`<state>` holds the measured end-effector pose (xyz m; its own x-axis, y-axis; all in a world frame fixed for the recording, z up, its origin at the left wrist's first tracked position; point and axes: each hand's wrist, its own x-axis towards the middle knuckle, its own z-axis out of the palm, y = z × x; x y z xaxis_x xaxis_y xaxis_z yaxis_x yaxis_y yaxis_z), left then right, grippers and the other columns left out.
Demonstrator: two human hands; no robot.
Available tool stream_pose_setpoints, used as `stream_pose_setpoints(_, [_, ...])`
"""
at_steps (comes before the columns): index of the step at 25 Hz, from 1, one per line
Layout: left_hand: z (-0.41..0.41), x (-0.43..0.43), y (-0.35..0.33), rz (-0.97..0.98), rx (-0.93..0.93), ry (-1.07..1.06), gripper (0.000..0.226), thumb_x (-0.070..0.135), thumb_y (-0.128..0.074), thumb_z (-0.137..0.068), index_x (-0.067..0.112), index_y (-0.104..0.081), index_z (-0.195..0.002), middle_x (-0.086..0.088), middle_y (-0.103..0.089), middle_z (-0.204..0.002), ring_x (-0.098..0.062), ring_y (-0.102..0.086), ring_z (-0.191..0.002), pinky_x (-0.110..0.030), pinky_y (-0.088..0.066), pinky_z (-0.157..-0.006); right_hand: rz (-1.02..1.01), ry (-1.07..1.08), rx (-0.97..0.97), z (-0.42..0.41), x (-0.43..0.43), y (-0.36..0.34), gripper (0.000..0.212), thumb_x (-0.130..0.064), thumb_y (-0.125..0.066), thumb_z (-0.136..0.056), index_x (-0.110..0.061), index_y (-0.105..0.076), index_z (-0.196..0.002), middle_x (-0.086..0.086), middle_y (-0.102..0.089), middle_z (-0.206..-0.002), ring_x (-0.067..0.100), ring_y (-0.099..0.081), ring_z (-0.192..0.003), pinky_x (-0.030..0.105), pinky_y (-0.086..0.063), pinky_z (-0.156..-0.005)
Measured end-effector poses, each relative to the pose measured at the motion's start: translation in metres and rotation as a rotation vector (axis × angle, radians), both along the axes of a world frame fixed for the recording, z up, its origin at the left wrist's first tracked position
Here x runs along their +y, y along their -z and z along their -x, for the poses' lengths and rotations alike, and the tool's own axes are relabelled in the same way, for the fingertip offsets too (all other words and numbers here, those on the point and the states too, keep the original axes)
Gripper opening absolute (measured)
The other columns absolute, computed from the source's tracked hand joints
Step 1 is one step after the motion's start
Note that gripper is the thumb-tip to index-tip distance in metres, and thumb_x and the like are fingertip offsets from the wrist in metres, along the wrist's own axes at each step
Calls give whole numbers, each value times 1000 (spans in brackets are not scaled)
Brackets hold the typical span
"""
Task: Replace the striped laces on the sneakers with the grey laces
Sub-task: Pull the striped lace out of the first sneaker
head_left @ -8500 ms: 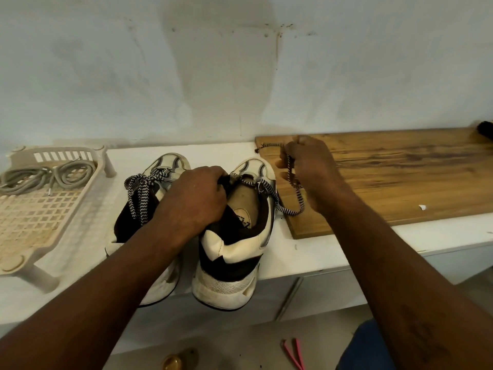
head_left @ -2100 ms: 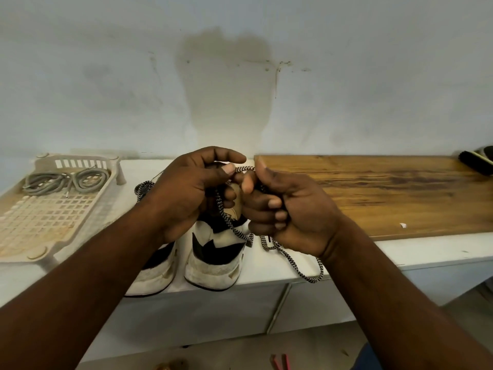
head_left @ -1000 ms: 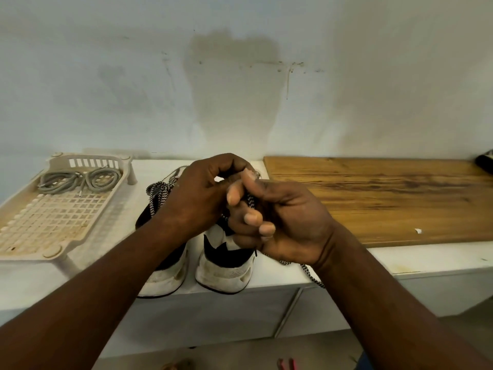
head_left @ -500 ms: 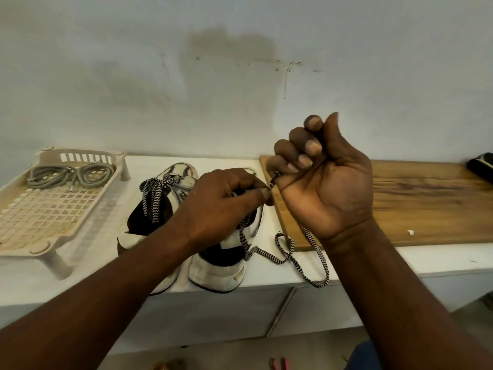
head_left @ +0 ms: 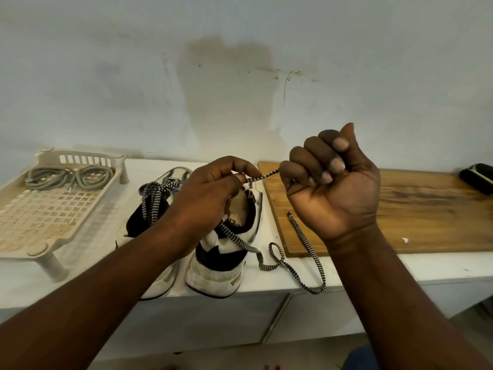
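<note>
Two white-and-black sneakers stand heel-first on the white counter. The left sneaker (head_left: 138, 231) still carries its tied striped lace (head_left: 152, 198). Above the right sneaker (head_left: 221, 265), my left hand (head_left: 208, 198) pinches a black-and-white striped lace (head_left: 262, 177) between thumb and forefinger. My right hand (head_left: 333, 180) is raised beside it, fingers curled round the same lace. The short stretch between the hands is taut. The rest of this lace trails loose over the sneaker's heel and the counter edge (head_left: 293, 271). The grey laces (head_left: 72, 174) lie coiled in a beige tray.
The beige slotted tray (head_left: 37, 220) on legs stands at the left of the counter. A wooden board (head_left: 416, 209) lies to the right of the sneakers, with a dark object (head_left: 477, 177) at its far right end. The wall rises directly behind.
My right hand has drawn a little to the right and down, so a short taut piece of striped lace now shows between the hands. The loose lace has shifted on the counter.
</note>
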<state>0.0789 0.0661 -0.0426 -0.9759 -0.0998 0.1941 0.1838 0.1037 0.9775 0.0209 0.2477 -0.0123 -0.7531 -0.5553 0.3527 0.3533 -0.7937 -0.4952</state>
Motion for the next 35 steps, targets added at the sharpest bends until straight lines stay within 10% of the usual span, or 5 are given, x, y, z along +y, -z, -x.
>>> stream_pose_setpoints(13, [-4,7,-1,363,141,-179,12,36,-72,-92,38,-69,-80,11,-59,-99,-3,-61,-92,-24,-49,-81,6,33,18,-2,-1,-3,49,-39,-29,-113,-15,-56,-80,-6,-42,-58,8,-25,-52,24,-25,-58])
stream_pose_setpoints(17, [-9,14,-9,370,43,-60,15,30,-66,-97,29,-74,-85,7,-73,-78,-11,-69,-70,-24,-54,-64,-77,228,119,-4,-6,-3,46,-35,-30,-112,-13,-56,-81,-3,-44,-63,10,-33,-55,26,-30,-61])
stream_pose_setpoints(24, [-18,17,-21,188,-106,41,17,21,-64,-99,17,-78,-91,0,-77,-76,-38,-68,-79,-51,-57,-85,-422,648,537,-14,-16,1,42,-26,-30,-109,-6,-56,-82,5,-52,-71,19,-46,-68,30,-38,-65])
stream_pose_setpoints(29, [-19,17,-22,116,-146,102,19,17,-62,-100,11,-77,-89,-3,-74,-72,-8,-66,-64,-14,-47,-54,-945,1012,978,-7,-14,14,39,-22,-41,-109,-9,-63,-81,2,-60,-73,18,-59,-70,37,-47,-65])
stream_pose_setpoints(35, [-21,4,-23,-154,-151,93,28,15,-53,-102,5,-70,-82,-11,-64,-69,-23,-60,-65,-28,-51,-60,-1329,1152,1202,4,-7,32,48,-37,-42,-108,-10,-64,-75,-1,-64,-69,22,-62,-64,46,-50,-64])
